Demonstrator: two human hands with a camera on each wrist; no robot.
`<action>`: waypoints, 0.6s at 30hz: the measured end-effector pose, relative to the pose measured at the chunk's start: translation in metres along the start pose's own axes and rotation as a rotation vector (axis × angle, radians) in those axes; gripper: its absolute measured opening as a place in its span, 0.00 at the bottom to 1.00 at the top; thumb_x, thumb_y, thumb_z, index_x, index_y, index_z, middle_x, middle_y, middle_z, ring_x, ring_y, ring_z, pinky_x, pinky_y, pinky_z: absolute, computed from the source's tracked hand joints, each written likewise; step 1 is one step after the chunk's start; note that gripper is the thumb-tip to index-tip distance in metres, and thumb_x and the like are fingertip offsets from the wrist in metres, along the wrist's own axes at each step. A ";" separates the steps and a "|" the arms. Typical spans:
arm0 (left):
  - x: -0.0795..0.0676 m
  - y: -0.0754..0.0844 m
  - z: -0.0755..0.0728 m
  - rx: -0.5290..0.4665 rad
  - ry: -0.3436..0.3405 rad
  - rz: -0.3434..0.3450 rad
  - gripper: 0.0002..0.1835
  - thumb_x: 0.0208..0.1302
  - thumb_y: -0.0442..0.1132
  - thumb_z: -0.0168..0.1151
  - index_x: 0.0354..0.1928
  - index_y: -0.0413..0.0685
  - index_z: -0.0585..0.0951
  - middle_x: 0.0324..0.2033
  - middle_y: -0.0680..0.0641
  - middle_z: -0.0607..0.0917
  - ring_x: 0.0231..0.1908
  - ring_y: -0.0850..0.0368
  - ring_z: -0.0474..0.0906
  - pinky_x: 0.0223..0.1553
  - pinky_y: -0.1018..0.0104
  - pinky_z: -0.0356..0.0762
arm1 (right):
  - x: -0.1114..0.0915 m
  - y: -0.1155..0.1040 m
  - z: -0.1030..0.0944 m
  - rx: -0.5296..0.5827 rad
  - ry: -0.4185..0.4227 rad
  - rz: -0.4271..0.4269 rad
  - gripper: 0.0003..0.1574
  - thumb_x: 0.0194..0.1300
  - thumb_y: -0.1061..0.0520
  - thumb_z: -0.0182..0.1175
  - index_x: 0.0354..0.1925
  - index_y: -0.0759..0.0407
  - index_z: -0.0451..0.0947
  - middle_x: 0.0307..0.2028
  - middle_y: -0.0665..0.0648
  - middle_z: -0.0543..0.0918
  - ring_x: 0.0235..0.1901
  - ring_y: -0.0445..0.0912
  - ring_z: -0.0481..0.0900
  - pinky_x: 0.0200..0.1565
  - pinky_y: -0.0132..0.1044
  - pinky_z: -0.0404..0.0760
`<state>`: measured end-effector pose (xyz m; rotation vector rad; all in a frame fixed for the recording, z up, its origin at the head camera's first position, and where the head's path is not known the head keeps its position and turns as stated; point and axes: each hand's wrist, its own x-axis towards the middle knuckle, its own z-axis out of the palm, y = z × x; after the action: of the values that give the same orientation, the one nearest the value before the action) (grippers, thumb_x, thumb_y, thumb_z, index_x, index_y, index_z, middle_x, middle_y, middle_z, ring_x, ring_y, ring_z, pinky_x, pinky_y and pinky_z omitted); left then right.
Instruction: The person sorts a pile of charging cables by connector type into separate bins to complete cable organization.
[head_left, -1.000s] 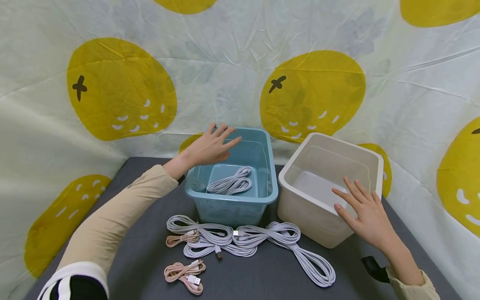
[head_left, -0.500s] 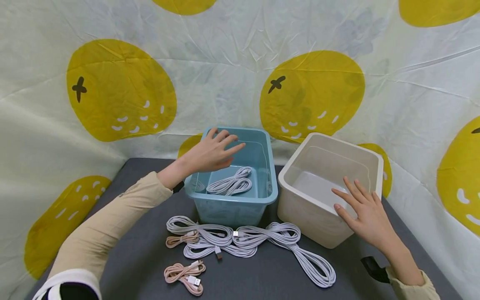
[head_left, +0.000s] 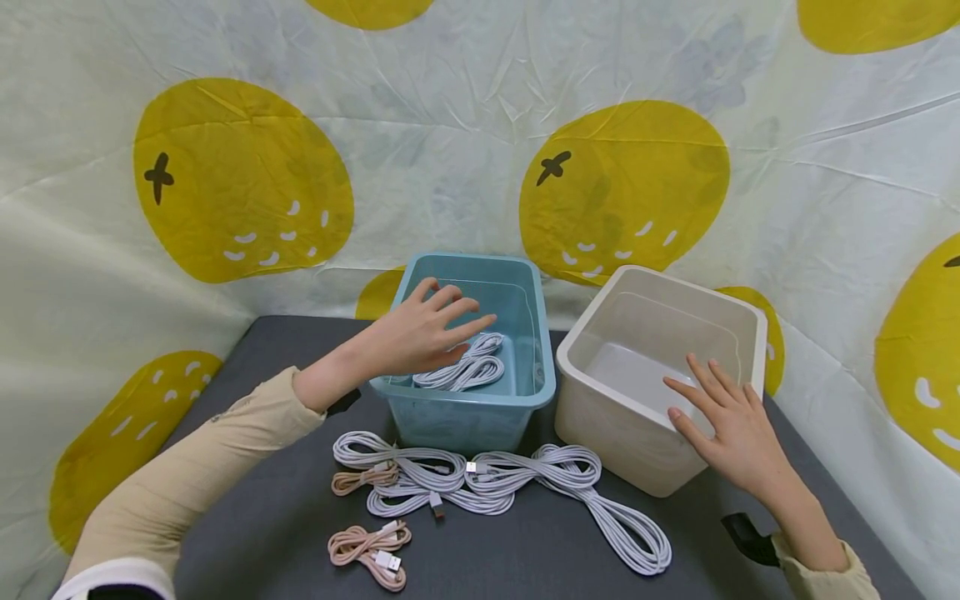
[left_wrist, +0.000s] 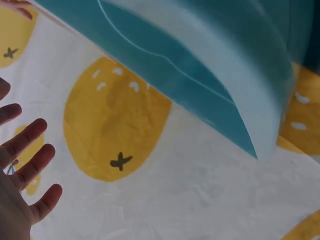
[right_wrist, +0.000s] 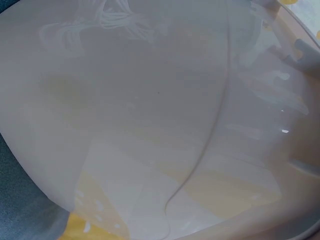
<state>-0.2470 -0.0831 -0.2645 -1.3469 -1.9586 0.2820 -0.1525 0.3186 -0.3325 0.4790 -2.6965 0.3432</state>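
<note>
My left hand (head_left: 423, 333) hangs over the left side of the blue plastic bin (head_left: 465, 425), fingers spread and slightly bent, holding nothing. Inside that bin lies a bundled white cable (head_left: 483, 367), partly covered by the hand. In the left wrist view the left hand (left_wrist: 22, 175) appears at the left, apart from the blue bin (left_wrist: 215, 45). My right hand (head_left: 731, 429) is at the near right side of the beige bin (head_left: 622, 437), its fingers straight and overlapping the rim. The right wrist view is filled by the glossy beige bin wall (right_wrist: 150, 110), with no hand showing.
Several bundled white cables (head_left: 570, 471) lie across the dark grey table (head_left: 480, 567) in front of the bins. A pink cable bundle (head_left: 367, 546) sits nearer, another pink bundle (head_left: 367, 477) beside the white ones. A fabric backdrop (head_left: 450, 100) with yellow fruit surrounds the table.
My left hand has moved down and slightly to the right over the blue bin, now overlapping the cable inside in the head view. The right hand, bins and cables stay put.
</note>
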 end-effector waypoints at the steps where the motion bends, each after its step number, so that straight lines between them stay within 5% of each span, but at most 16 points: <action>1: -0.001 0.003 -0.001 -0.003 0.005 0.008 0.25 0.57 0.50 0.56 0.58 0.55 0.70 0.46 0.47 0.76 0.44 0.51 0.68 0.45 0.55 0.64 | 0.000 0.000 0.000 0.000 0.000 0.000 0.27 0.61 0.46 0.52 0.57 0.52 0.69 0.68 0.60 0.53 0.69 0.56 0.43 0.57 0.69 0.40; 18: -0.011 0.045 -0.006 -0.004 0.073 0.108 0.26 0.55 0.51 0.57 0.56 0.56 0.69 0.44 0.51 0.77 0.44 0.54 0.72 0.45 0.55 0.68 | 0.000 0.001 0.001 0.008 0.006 0.003 0.27 0.61 0.46 0.52 0.57 0.52 0.69 0.68 0.59 0.52 0.69 0.55 0.43 0.59 0.67 0.39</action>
<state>-0.2087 -0.0753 -0.2897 -1.4479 -1.8313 0.2764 -0.1531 0.3188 -0.3336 0.4758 -2.6908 0.3553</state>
